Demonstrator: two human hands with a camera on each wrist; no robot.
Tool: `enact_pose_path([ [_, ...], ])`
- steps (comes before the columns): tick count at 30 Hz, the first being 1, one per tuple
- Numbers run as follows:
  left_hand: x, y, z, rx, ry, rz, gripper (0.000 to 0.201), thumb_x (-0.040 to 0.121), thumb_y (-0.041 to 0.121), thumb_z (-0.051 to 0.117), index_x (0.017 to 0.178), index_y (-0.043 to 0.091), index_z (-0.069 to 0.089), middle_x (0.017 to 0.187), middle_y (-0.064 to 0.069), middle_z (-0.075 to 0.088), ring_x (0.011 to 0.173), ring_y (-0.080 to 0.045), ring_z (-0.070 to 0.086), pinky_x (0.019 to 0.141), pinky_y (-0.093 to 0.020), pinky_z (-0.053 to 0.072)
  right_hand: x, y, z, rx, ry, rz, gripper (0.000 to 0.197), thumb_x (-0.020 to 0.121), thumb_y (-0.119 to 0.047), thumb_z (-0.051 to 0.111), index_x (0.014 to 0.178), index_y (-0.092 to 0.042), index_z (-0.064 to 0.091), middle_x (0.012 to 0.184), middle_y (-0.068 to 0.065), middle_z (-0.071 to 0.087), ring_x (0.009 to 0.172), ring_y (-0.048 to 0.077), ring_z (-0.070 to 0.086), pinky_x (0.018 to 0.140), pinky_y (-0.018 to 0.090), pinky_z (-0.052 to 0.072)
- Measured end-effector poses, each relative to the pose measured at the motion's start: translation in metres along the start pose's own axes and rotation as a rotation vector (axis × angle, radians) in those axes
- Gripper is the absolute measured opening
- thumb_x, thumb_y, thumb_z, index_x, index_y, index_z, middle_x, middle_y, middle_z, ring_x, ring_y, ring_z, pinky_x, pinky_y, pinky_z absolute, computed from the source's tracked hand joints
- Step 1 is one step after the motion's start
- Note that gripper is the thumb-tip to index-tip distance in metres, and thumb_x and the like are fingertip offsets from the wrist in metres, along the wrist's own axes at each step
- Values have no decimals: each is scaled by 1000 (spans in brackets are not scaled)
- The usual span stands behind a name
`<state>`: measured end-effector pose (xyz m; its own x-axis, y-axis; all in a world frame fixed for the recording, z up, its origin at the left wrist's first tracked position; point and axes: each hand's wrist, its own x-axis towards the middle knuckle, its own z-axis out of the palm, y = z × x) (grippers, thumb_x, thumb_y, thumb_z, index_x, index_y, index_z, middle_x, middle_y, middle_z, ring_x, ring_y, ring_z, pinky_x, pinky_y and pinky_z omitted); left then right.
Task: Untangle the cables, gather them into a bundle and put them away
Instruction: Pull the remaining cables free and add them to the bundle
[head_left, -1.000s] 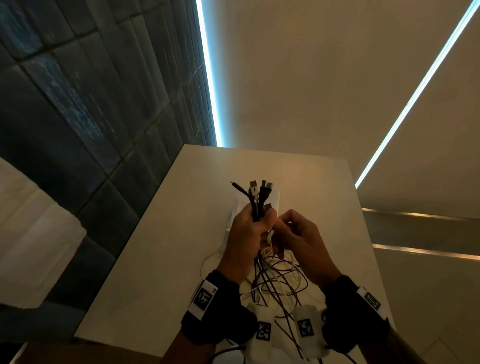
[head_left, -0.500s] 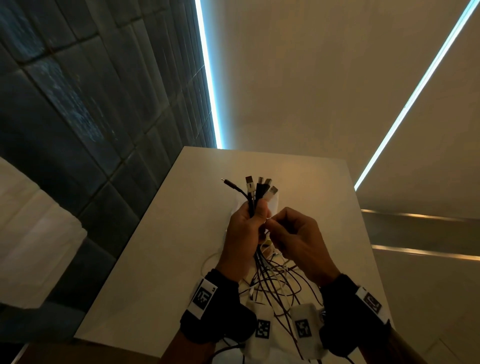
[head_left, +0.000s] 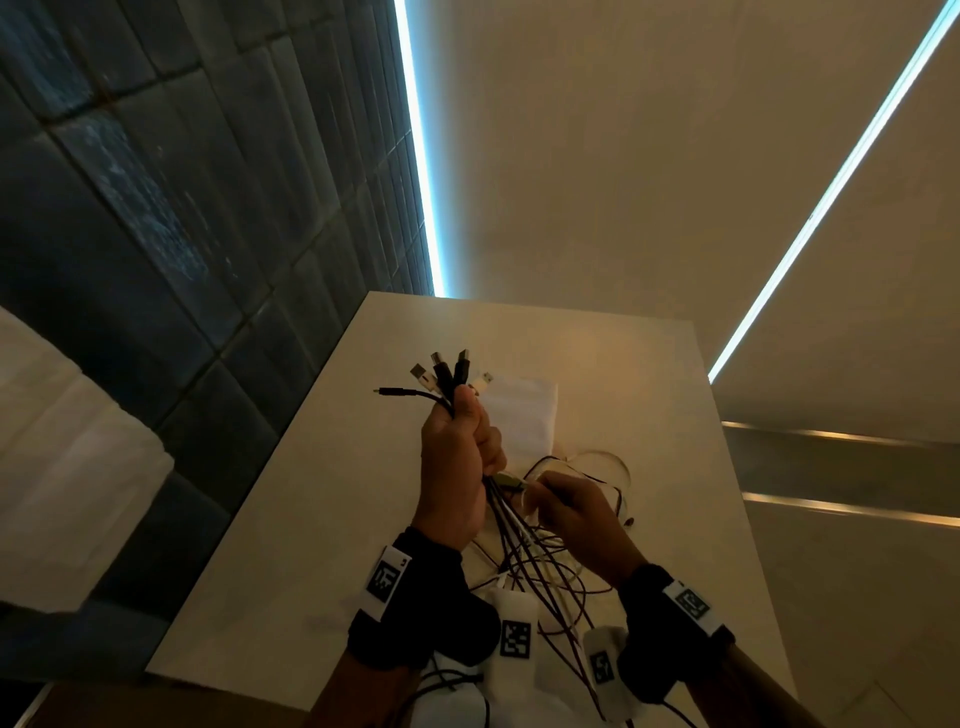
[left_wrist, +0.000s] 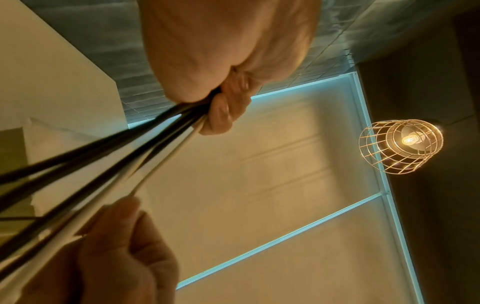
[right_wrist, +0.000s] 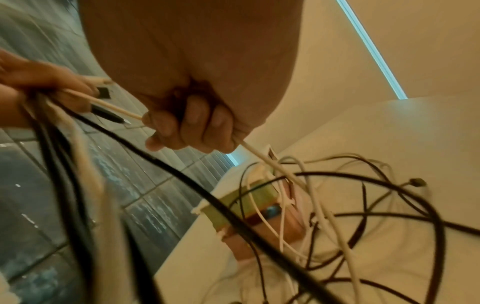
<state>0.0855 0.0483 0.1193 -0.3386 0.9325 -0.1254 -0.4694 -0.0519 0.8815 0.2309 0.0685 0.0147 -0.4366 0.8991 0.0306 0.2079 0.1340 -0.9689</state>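
Note:
My left hand (head_left: 457, 467) is raised above the white table (head_left: 291, 519) and grips a bundle of black and white cables (head_left: 524, 545). Several plug ends (head_left: 447, 374) fan out above its fist. In the left wrist view the fingers (left_wrist: 221, 111) curl round the cables (left_wrist: 103, 164). My right hand (head_left: 571, 514) sits just below and to the right, its fingers curled round one white cable (right_wrist: 262, 156) that runs to the left hand (right_wrist: 39, 82). The loose lengths (right_wrist: 337, 216) hang in tangled loops onto the table.
A white pouch or paper (head_left: 519, 415) lies flat on the table behind the hands. A small box (right_wrist: 246, 205) sits under the loops. Dark tiled floor (head_left: 156, 234) lies left of the table; a wire-cage lamp (left_wrist: 400, 146) hangs overhead.
The left hand has lifted the bundle higher. The right hand has dropped from beside the plugs to below the left fist, along a white cable.

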Motion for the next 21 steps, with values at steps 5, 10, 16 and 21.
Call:
enact_pose_path([
  [5,-1,6,-8,23,32,25,40,105,24,34,65,16,32,52,7,21,41,-7,14,40,-20,17,0,29,6,-53,28,62,31,98,-16,52,68,-5,56,60,-3,46,58,4,41,58,23,35],
  [10,-1,12,-13,14,72,26,39,105,24,34,67,17,33,52,6,22,39,-6,15,38,-17,18,0,58,4,-180,41,148,32,97,-10,52,66,-14,59,60,-6,52,57,3,44,58,24,36],
  [16,-1,10,-17,89,108,-6,38,105,29,33,69,17,33,51,6,23,41,-8,16,38,-20,17,16,19,2,-76,208,185,24,94,-13,56,74,-2,63,60,2,56,53,8,49,56,28,41],
  [21,-5,9,-14,156,129,-42,30,105,30,32,85,13,47,55,-4,51,40,-10,30,40,-22,23,15,-62,2,234,147,-47,18,96,-8,53,88,6,59,59,2,48,50,10,41,48,19,36],
])
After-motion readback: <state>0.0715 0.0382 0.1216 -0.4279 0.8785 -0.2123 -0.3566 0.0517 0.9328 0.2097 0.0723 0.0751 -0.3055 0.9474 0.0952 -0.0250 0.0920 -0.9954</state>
